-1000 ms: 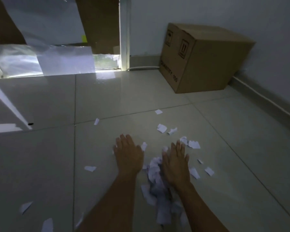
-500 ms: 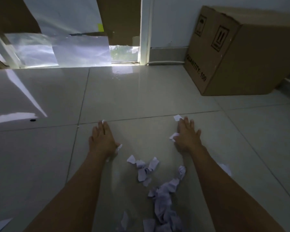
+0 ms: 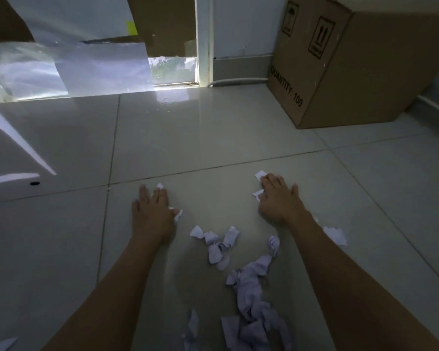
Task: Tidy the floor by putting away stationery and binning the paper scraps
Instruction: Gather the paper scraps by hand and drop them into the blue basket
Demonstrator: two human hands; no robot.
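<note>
Scraps | L grip flat, touching some | R grip flat, touching some

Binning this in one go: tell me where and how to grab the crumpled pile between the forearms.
Cup the crumpled pile at its two long flanks, left hand from its left, right hand from its right, squeezing inward. It lies as a loose strip of scraps, so a one-sided pinch may shed pieces.
</note>
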